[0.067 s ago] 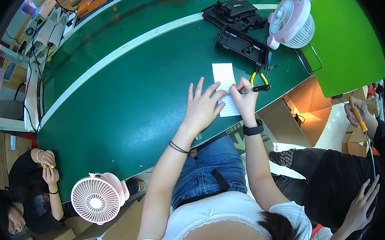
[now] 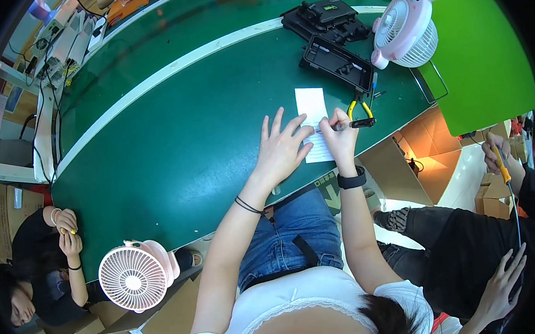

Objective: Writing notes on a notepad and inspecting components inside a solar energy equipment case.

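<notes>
My left hand point(image 2: 278, 146) rests with spread fingers on the green table, its fingertips on a white sheet of lined paper point(image 2: 309, 102). My right hand point(image 2: 338, 136) grips a dark pen point(image 2: 359, 123) over the same sheet, its tip beside my left fingers. Just beyond lie yellow-handled pliers point(image 2: 351, 108), an open black plastic tray point(image 2: 334, 60) and another stack of black plastic parts point(image 2: 325, 15). My fingertips partly cover the paper.
Two fans point(image 2: 132, 279) point(image 2: 403, 27) stand lower left and upper right. A co-worker point(image 2: 68, 243) sits at left; another person's hand point(image 2: 494, 148) holds an orange-handled tool at right. Equipment point(image 2: 63, 41) is upper left, a green board point(image 2: 482, 46) right, cardboard boxes point(image 2: 431, 155) below.
The co-worker's upper hand at the right has shifted slightly with the orange-handled tool. My own hands show no visible movement.
</notes>
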Motion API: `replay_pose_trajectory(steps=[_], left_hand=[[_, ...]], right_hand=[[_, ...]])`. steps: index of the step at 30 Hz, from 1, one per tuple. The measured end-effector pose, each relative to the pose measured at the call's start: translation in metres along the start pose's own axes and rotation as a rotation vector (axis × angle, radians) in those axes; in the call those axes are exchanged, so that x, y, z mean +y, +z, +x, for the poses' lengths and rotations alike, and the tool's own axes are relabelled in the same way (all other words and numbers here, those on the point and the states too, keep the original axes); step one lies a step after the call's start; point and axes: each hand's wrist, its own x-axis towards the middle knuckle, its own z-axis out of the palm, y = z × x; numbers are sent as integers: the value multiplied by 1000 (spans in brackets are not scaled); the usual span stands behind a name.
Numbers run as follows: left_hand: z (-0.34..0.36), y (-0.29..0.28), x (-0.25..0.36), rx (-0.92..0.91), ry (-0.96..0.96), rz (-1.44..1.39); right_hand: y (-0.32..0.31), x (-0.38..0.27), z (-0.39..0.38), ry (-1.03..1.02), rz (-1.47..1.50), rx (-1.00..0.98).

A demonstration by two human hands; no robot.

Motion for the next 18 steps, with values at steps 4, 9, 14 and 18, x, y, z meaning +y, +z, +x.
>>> replay_pose_trajectory(steps=[4, 9, 14, 18], left_hand=[[0, -1, -1, 2, 7, -2], [0, 1, -1, 7, 8, 0], [-1, 0, -1, 9, 7, -1], [0, 0, -1, 0, 7, 0]], right_hand=[[0, -6, -1, -16, -44, -3], [-1, -2, -1, -20, -45, 7], [0, -5, -1, -9, -63, 6], [-1, 0, -1, -16, -41, 25]])
